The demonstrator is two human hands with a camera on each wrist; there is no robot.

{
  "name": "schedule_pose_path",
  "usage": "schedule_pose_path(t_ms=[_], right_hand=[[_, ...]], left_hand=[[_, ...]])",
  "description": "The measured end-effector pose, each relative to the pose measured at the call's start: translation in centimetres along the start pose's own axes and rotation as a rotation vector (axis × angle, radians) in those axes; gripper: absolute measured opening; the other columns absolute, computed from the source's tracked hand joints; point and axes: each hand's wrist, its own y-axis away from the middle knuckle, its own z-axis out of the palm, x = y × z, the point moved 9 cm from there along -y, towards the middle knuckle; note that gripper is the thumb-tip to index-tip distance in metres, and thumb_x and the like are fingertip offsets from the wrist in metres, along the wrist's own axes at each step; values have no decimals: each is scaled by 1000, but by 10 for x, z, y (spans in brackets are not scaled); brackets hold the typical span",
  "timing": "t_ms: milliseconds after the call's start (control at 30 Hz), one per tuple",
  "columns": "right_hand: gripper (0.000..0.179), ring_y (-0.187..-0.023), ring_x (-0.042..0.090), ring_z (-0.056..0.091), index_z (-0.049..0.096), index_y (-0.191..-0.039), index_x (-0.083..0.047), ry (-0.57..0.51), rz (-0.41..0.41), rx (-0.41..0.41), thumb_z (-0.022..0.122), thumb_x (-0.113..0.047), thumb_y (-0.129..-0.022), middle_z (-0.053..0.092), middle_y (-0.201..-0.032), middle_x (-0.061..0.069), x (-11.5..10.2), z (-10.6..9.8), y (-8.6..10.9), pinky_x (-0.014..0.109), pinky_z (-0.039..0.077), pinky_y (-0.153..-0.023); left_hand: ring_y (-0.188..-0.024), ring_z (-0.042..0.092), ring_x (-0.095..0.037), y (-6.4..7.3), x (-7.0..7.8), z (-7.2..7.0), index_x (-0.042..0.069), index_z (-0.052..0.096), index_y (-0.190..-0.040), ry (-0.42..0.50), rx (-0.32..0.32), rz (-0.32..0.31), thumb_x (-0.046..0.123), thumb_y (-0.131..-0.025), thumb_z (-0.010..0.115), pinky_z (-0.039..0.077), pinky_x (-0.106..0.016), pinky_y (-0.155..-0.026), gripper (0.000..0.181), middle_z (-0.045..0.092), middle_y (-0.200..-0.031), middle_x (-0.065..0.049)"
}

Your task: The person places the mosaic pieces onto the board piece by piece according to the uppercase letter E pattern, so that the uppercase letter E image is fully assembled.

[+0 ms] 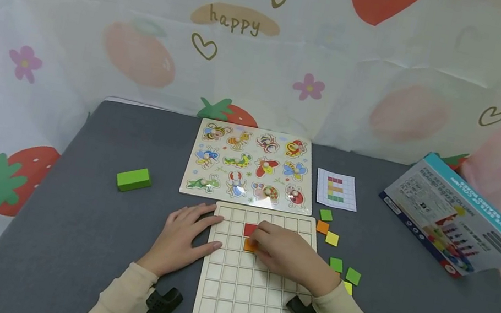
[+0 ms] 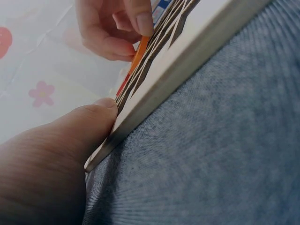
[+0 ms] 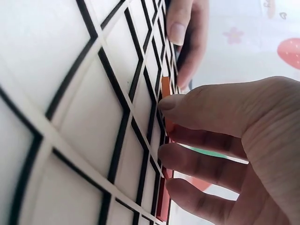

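A pale grid board (image 1: 227, 291) lies flat in front of me. Over its upper middle, my right hand (image 1: 286, 251) pinches an orange square tile (image 1: 249, 245) between thumb and fingers, at the board's surface. Just beyond that sits a red tile (image 1: 250, 230) in the grid, partly hidden by the fingers. My left hand (image 1: 185, 234) rests at the board's left edge, its fingers spread. In the left wrist view, the thumb (image 2: 89, 122) touches the board's rim. The right wrist view shows the orange tile (image 3: 166, 86) standing slightly proud of the grid.
Right of the board lie loose green (image 1: 353, 276), orange (image 1: 322, 227) and yellow tiles (image 1: 332, 238). A pattern card (image 1: 347, 193) lies behind them. An insect picture board (image 1: 249, 181) touches the far side. A green block (image 1: 133, 179) is left; a box (image 1: 461, 216) stands right.
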Motion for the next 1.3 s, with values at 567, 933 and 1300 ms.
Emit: schedule_pose_path(t_ms=[567, 933, 1300], right_hand=[[18, -84, 7, 56, 67, -106, -16, 17, 18, -11, 71, -18, -88, 59, -101, -4, -2, 1, -4, 22, 54, -75], [17, -85, 7, 57, 68, -106, -16, 9, 14, 4, 69, -18, -89, 60, -101, -4, -1, 1, -4, 22, 54, -75], [24, -84, 15, 61, 63, -113, -7, -57, 286, 58, 67, -13, -90, 62, -108, 6, 72, -32, 32, 31, 55, -71]], left_hand=[[-142, 30, -22, -1, 1, 0, 29, 53, -138, 0, 0, 14, 55, -89, 60, 21, -53, -112, 56, 40, -150, 1], [-141, 30, -23, -2, 2, -4, 27, 53, -138, -4, -9, 3, 52, -89, 61, 21, -53, -113, 55, 40, -149, 0], [-142, 30, -23, 0, 2, -1, 27, 53, -138, 11, -9, 5, 51, -89, 61, 20, -52, -113, 55, 40, -150, -1]])
